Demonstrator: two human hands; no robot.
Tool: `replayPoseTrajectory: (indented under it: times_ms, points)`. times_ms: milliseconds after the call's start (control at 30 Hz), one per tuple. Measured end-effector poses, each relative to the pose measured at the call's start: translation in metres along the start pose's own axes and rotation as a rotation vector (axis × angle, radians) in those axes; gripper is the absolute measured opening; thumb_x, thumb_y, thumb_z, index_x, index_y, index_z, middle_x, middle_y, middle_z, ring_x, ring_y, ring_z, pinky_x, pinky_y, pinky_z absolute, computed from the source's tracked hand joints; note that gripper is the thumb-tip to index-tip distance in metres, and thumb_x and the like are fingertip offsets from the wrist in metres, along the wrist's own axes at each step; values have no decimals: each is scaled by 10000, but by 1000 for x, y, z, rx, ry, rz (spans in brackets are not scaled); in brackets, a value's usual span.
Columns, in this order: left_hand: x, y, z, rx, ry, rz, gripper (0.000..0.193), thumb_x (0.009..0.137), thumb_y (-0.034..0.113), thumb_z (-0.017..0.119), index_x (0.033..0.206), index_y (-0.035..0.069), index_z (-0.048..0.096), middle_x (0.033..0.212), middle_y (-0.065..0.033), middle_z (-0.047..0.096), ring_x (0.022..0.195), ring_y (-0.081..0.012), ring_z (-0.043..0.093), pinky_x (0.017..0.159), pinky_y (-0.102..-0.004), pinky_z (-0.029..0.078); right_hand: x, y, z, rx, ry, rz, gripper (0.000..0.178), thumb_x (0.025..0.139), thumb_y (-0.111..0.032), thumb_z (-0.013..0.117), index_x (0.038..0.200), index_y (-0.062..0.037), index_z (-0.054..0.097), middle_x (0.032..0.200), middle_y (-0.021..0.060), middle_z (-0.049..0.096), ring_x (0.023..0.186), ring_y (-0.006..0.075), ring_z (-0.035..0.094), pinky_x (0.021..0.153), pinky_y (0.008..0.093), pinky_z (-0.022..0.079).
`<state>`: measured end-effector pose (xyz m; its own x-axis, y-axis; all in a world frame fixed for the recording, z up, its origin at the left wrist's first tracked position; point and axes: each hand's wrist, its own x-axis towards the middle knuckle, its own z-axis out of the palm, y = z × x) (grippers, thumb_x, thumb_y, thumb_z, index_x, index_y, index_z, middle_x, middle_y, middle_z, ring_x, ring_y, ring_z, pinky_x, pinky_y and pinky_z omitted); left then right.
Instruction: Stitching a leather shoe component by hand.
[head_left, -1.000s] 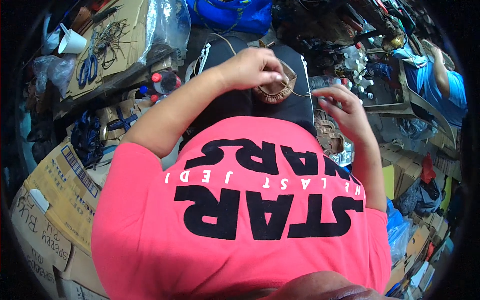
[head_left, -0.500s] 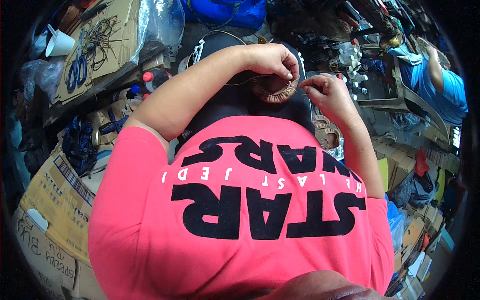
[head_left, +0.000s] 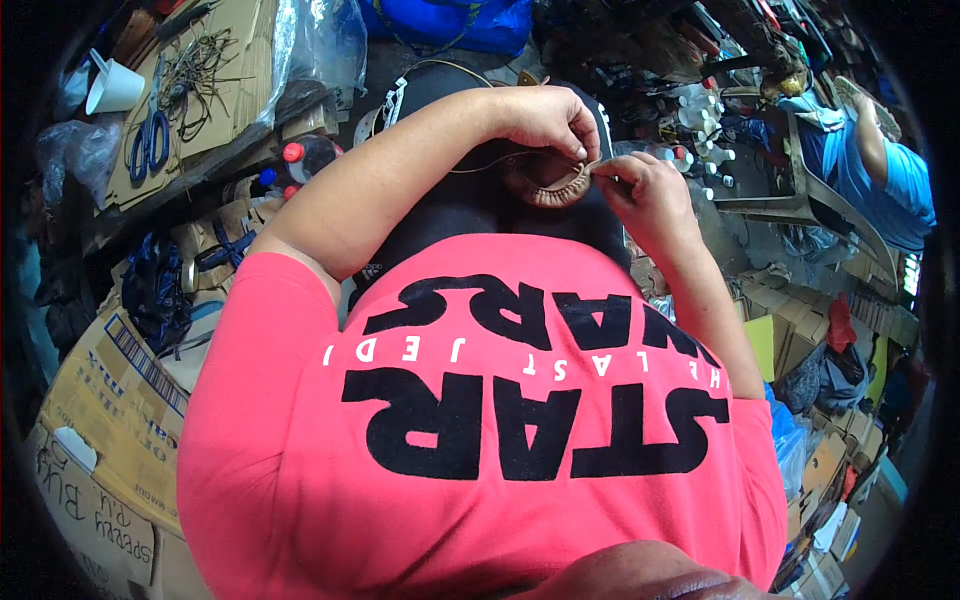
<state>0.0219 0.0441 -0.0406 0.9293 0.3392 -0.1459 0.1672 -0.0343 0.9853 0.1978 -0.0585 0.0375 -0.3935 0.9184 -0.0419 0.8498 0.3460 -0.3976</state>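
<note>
A brown leather shoe piece [head_left: 556,196] with a gathered, pleated rim, like a moccasin toe, rests over my dark-trousered lap. Bent over its far right side, my left hand [head_left: 548,122] has thumb and fingers pinched at the rim. My right hand [head_left: 650,200] comes in from the right, its fingertips closed at the same edge on what looks like a thin thread. A pale cord [head_left: 478,168] runs left from the shoe piece beneath my left forearm. The fingertips hide the exact spot they grip.
Blue-handled scissors [head_left: 150,146], a white cup [head_left: 115,86] and tangled strips [head_left: 200,75] lie on cardboard at left. Bottles [head_left: 705,125] stand at right. A person in blue [head_left: 875,180] sits beyond a chair [head_left: 840,215]. Cardboard boxes [head_left: 120,420] crowd the lower left.
My right hand has moved left and its fingertips now meet the shoe piece's rim. My left hand stays nearly in place.
</note>
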Motion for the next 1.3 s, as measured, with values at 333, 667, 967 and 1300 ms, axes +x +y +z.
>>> replayPoseTrajectory:
  times_ms: [333, 667, 967, 1300]
  points:
    - [2, 4, 7, 370, 47, 101, 222, 714, 80, 726, 935, 104, 718, 909, -69, 617, 916, -205, 576, 813, -305, 460, 2, 65, 12, 660, -354, 191, 202, 832, -9, 604, 996, -86, 694, 916, 24, 573, 916, 130, 550, 819, 258, 439]
    - [4, -2, 10, 461, 80, 121, 239, 662, 116, 759, 898, 101, 720, 810, -71, 694, 735, -193, 647, 678, -319, 499, -6, 52, 37, 775, -185, 256, 149, 773, -62, 698, 921, -50, 699, 878, 24, 587, 819, 118, 549, 755, 254, 437]
    - [-54, 12, 37, 578, 668, 135, 443, 719, -124, 484, 1071, 96, 635, 981, -142, 532, 904, -256, 559, 773, -314, 471, -23, 29, 24, 491, -54, 141, 211, 796, -54, 658, 996, -112, 690, 736, 57, 492, 706, 159, 505, 654, 277, 422]
    - [-70, 2, 73, 430, 756, 117, 247, 759, -65, 605, 957, 69, 668, 796, -89, 562, 738, -220, 617, 681, -307, 506, -34, 25, 31, 335, -20, 98, 323, 787, -66, 624, 1096, -156, 648, 765, 103, 524, 718, 276, 525, 680, 377, 402]
